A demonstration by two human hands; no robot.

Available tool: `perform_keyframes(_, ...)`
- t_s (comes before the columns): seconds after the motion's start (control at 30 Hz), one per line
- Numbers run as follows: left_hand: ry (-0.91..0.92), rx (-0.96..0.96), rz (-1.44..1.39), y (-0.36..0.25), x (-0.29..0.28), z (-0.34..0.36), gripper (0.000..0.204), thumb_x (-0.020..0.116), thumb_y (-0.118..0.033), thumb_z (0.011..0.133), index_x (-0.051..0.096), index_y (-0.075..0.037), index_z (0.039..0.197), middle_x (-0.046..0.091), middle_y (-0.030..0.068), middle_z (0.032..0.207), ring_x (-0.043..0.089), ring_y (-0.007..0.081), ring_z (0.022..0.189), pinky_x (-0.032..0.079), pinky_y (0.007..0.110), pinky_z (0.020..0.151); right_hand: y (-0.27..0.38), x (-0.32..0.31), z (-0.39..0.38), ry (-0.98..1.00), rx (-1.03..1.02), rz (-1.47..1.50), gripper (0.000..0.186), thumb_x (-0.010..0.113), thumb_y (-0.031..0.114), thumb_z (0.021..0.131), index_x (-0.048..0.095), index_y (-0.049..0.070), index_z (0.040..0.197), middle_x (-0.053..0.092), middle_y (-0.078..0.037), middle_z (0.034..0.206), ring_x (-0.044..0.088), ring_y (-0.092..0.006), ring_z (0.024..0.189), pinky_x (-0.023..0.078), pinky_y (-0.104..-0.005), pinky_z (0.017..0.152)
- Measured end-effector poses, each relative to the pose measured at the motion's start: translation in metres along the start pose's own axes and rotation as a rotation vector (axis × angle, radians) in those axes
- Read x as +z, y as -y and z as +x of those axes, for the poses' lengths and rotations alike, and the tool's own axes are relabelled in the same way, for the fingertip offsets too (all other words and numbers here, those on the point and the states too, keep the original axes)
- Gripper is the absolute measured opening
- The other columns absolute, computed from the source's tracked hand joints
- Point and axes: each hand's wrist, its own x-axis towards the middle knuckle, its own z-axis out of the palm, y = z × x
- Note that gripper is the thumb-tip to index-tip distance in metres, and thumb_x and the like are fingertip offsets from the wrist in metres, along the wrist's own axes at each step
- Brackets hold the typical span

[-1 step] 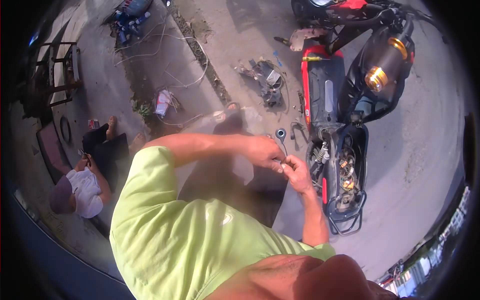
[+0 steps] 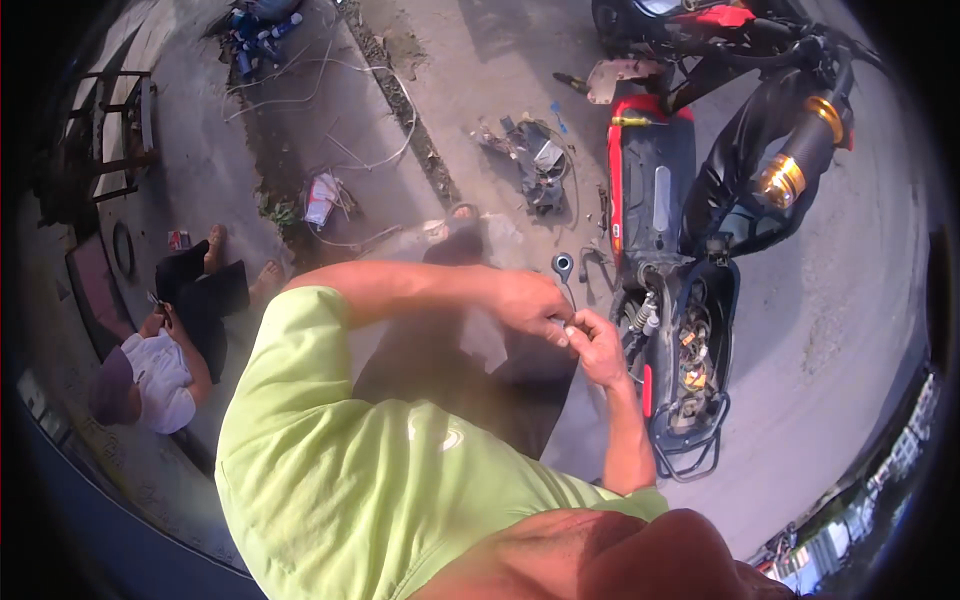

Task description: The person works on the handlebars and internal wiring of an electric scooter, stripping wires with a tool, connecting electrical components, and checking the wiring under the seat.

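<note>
My left hand (image 2: 530,303) reaches in from the left with its fingers bent into a pinch. Against its fingertips, my right hand (image 2: 600,347) is closed too, thumb and fingers pressed together. A ratchet wrench (image 2: 562,265) with a round ring head sticks up beyond the hands. Its thin handle runs down to where the fingertips meet and seems to end in my right hand. Whatever small piece lies between the fingers is hidden. Just right of my hands is a partly stripped motorbike (image 2: 655,200), its rear frame (image 2: 728,340) uncovered and wiring (image 2: 693,365) showing inside.
Dark loose parts (image 2: 540,165) lie on the concrete beyond my hands. Farther left are a red-and-white packet (image 2: 322,198), a pale cable (image 2: 405,150) and blue items (image 2: 262,40). At the left, another person (image 2: 160,375) sits low, holding something small, near a black ring (image 2: 122,248).
My view has shifted slightly, so the motorbike appears a little farther right and the seated person farther left. My hands keep the same pinch, fingertips together.
</note>
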Motion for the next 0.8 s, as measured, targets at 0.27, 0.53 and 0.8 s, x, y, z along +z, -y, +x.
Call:
perform_keyframes(0.27,-0.262,-0.035,-0.190,0.283,-0.041,0.047,0.049,0.067,-0.049,0.097,0.069,0.000,0.101,0.070,0.0140,0.083,0.067,0.0260,0.078,0.051,0.041,0.071,-0.106,-0.017,0.245,-0.134,-0.180,0.252,0.009,0.058,0.010,0.100,0.063,0.002,0.099,0.051,0.006,0.070,0.039,-0.0019,0.057,0.029,-0.0219,0.052)
perform_keyframes(0.53,-0.506,0.037,-0.004,0.435,-0.077,0.070,0.040,0.067,-0.037,0.100,0.067,-0.001,0.117,0.071,0.0075,0.096,0.064,0.0165,0.089,0.053,0.034,0.083,-0.193,-0.045,0.385,-0.153,-0.304,0.631,0.009,0.057,0.009,0.101,0.061,0.001,0.099,0.049,0.005,0.072,0.033,-0.0012,0.054,0.028,-0.0208,0.049)
perform_keyframes(0.8,-0.263,0.059,0.222,0.421,-0.060,0.088,0.052,0.081,-0.030,0.087,0.062,-0.007,0.129,0.068,0.0085,0.097,0.066,0.0188,0.079,0.055,0.037,0.073,-0.217,-0.042,0.377,-0.075,-0.397,0.507,0.009,0.060,0.012,0.101,0.062,0.003,0.100,0.049,0.006,0.071,0.038,-0.0001,0.057,0.029,-0.0204,0.050)
